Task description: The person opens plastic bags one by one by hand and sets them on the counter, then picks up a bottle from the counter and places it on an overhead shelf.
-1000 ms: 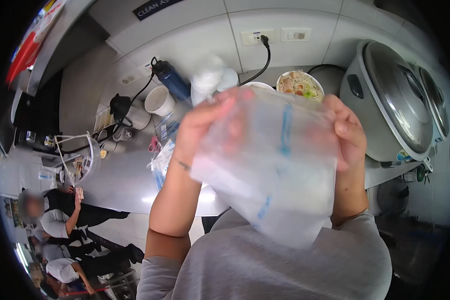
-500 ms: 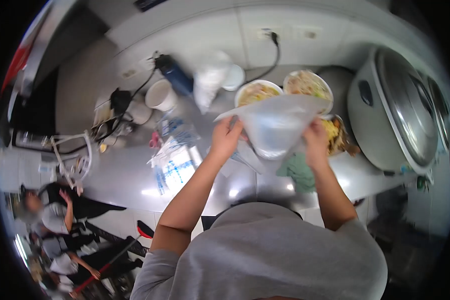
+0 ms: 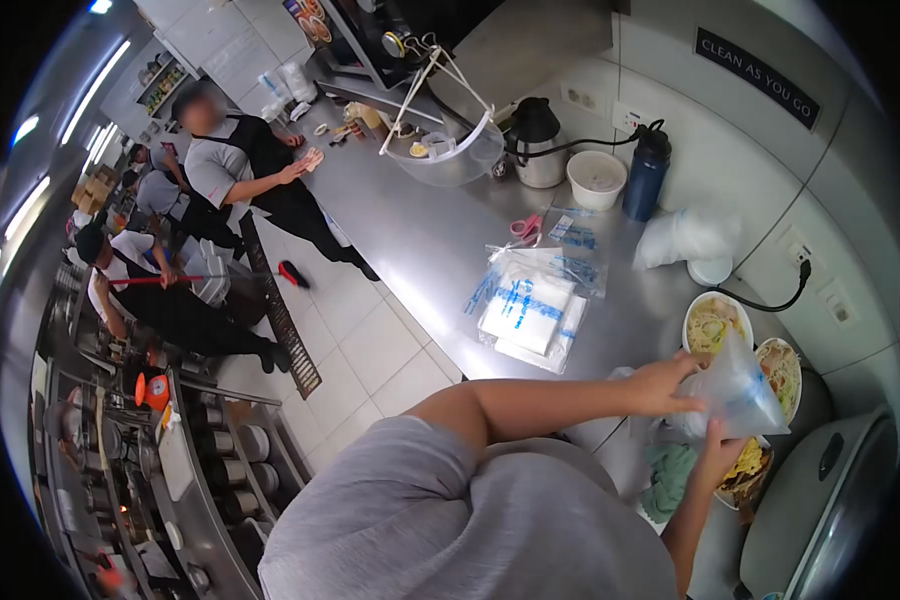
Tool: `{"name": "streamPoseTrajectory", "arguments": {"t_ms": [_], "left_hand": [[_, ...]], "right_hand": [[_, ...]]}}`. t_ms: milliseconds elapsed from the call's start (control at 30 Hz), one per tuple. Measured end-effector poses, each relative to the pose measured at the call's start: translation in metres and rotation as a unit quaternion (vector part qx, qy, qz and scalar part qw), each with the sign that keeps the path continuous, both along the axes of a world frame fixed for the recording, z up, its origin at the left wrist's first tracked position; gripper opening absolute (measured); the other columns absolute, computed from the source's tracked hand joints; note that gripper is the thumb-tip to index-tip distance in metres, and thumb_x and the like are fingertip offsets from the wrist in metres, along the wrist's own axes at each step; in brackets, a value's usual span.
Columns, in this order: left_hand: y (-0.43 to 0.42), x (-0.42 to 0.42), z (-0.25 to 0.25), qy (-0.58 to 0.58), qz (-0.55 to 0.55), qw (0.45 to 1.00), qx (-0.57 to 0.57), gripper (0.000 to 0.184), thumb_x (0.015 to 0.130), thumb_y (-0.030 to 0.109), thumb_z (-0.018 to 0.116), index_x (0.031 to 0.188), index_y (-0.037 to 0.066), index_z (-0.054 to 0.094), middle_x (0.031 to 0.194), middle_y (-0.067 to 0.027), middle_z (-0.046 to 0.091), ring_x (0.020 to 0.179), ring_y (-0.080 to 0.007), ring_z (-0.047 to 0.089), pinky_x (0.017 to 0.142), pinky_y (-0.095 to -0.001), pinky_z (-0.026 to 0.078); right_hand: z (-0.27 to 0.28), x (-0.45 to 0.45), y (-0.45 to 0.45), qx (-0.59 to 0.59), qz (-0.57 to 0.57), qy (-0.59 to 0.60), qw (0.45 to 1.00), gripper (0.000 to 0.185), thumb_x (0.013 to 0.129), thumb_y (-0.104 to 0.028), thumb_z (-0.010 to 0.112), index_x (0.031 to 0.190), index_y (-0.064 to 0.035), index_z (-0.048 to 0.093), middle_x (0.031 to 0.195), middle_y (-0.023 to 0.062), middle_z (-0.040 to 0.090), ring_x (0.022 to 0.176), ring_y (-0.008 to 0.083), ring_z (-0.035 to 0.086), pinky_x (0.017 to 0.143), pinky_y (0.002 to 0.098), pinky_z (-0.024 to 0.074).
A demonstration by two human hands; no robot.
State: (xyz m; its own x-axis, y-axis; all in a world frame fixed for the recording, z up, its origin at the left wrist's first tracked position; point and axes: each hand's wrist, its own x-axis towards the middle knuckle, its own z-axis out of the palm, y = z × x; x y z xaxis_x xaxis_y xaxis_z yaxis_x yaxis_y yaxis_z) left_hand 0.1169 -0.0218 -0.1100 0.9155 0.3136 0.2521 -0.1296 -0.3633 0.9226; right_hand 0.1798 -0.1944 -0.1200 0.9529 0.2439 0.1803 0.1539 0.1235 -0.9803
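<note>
A clear plastic bag (image 3: 742, 395) with blue print is stretched between my hands at the right of the counter. My left hand (image 3: 668, 386) grips its near left edge, fingers closed on the plastic. Lower down, my right hand (image 3: 718, 456) pinches the bag's bottom edge. Behind the bag stand a white bowl of noodle food (image 3: 714, 322) and a second bowl (image 3: 782, 375), partly covered by the plastic. A container of yellow and brown food (image 3: 744, 468) sits just beyond my right hand. Near my right wrist lies a crumpled green cloth (image 3: 668, 480).
A large grey cooker (image 3: 820, 510) stands at the right. Packs of plastic bags (image 3: 530, 312), pink scissors (image 3: 526, 229), a white tub (image 3: 597, 180) and a blue bottle (image 3: 647, 178) are on the steel counter (image 3: 410, 270). A co-worker (image 3: 250, 165) stands at its far end.
My view has swung left, bringing the co-workers and kitchen aisle into fuller sight. Both hands still hold the bag, which is now turned and narrower, with my hands closer together.
</note>
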Motion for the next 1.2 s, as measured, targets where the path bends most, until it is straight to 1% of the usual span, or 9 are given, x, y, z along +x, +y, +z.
{"name": "streamPoseTrajectory", "arguments": {"t_ms": [100, 300, 467, 667, 767, 867, 1067, 1167, 1200], "left_hand": [[0.014, -0.045, 0.025, 0.149, 0.001, 0.987, -0.060, 0.057, 0.078, 0.034, 0.069, 0.123, 0.008, 0.046, 0.112, -0.0135, 0.050, 0.105, -0.0258, 0.053, 0.079, -0.0365, 0.047], [-0.012, -0.083, 0.065, -0.086, -0.165, 0.978, -0.090, 0.043, 0.077, 0.012, 0.071, 0.116, 0.006, 0.055, 0.109, -0.0113, 0.054, 0.096, -0.0180, 0.057, 0.077, -0.0317, 0.049], [0.002, -0.095, 0.082, -0.042, -0.129, 0.985, -0.106, 0.029, 0.078, 0.005, 0.069, 0.107, 0.007, 0.063, 0.095, -0.0078, 0.063, 0.080, -0.0145, 0.062, 0.072, -0.0266, 0.049], [-0.004, -0.098, 0.097, 0.054, -0.095, 0.989, -0.100, 0.018, 0.080, 0.013, 0.069, 0.095, 0.006, 0.065, 0.076, -0.0030, 0.062, 0.068, -0.0096, 0.057, 0.060, -0.0236, 0.044], [-0.004, -0.092, 0.087, 0.147, -0.151, 0.962, -0.173, 0.018, 0.084, 0.022, 0.065, 0.089, 0.005, 0.063, 0.076, -0.0008, 0.061, 0.068, -0.0083, 0.056, 0.060, -0.0241, 0.045], [0.009, -0.079, 0.079, 0.065, -0.151, 0.924, -0.345, 0.014, 0.084, 0.015, 0.062, 0.090, 0.003, 0.060, 0.082, -0.0031, 0.061, 0.077, -0.0097, 0.056, 0.071, -0.0253, 0.045], [0.031, -0.051, 0.115, 0.158, -0.429, 0.599, -0.657, 0.016, 0.086, 0.015, 0.054, 0.078, 0.002, 0.056, 0.077, -0.0082, 0.058, 0.067, -0.0173, 0.056, 0.060, -0.0275, 0.045], [0.029, -0.026, 0.134, 0.220, -0.441, 0.772, -0.402, 0.023, 0.091, 0.021, 0.050, 0.088, -0.001, 0.058, 0.074, -0.0070, 0.059, 0.062, -0.0167, 0.059, 0.055, -0.0282, 0.048], [0.035, -0.012, 0.136, 0.189, -0.484, 0.724, -0.454, 0.024, 0.092, 0.021, 0.051, 0.091, -0.002, 0.058, 0.077, -0.0070, 0.060, 0.065, -0.0155, 0.060, 0.057, -0.0289, 0.050]], "right_hand": [[-0.028, -0.020, -0.047, -0.100, -0.103, -0.152, 0.978, 0.064, 0.075, -0.008, 0.071, 0.126, 0.0021, 0.034, 0.120, 0.0145, 0.044, 0.112, 0.0219, 0.044, 0.098, 0.0350, 0.0345], [0.054, -0.079, -0.005, -0.115, 0.201, -0.088, 0.969, 0.054, 0.072, -0.001, 0.071, 0.117, -0.0013, 0.042, 0.108, 0.0096, 0.049, 0.101, 0.0183, 0.048, 0.090, 0.0310, 0.0386], [0.092, -0.058, -0.008, -0.141, 0.218, -0.104, 0.960, 0.010, 0.072, 0.002, 0.068, 0.071, -0.0021, 0.058, 0.079, 0.0091, 0.061, 0.076, 0.0180, 0.057, 0.074, 0.0283, 0.0440], [0.103, -0.053, 0.001, -0.134, 0.181, -0.327, 0.918, 0.004, 0.084, -0.004, 0.057, 0.084, -0.0009, 0.056, 0.081, 0.0086, 0.060, 0.078, 0.0159, 0.057, 0.076, 0.0289, 0.0455], [0.102, -0.056, -0.007, -0.022, 0.292, -0.033, 0.956, 0.006, 0.087, -0.008, 0.055, 0.087, -0.0014, 0.056, 0.081, 0.0073, 0.061, 0.073, 0.0133, 0.057, 0.069, 0.0272, 0.0466], [0.115, -0.046, -0.017, -0.003, 0.419, 0.227, 0.879, 0.012, 0.086, -0.008, 0.058, 0.092, 0.0014, 0.057, 0.079, 0.0065, 0.061, 0.070, 0.0108, 0.055, 0.062, 0.0245, 0.0440], [0.126, -0.017, -0.025, 0.265, 0.495, 0.141, 0.815, 0.016, 0.083, -0.014, 0.061, 0.090, 0.0005, 0.058, 0.072, 0.0048, 0.058, 0.065, 0.0120, 0.055, 0.057, 0.0262, 0.0438], [0.156, -0.004, -0.036, 0.307, 0.393, 0.195, 0.844, 0.013, 0.083, -0.014, 0.061, 0.084, -0.0020, 0.059, 0.070, 0.0051, 0.057, 0.064, 0.0122, 0.056, 0.060, 0.0284, 0.0467], [0.160, 0.009, -0.039, 0.301, 0.363, 0.203, 0.858, 0.012, 0.084, -0.014, 0.060, 0.085, -0.0019, 0.058, 0.070, 0.0046, 0.056, 0.065, 0.0125, 0.055, 0.060, 0.0288, 0.0475]]}}
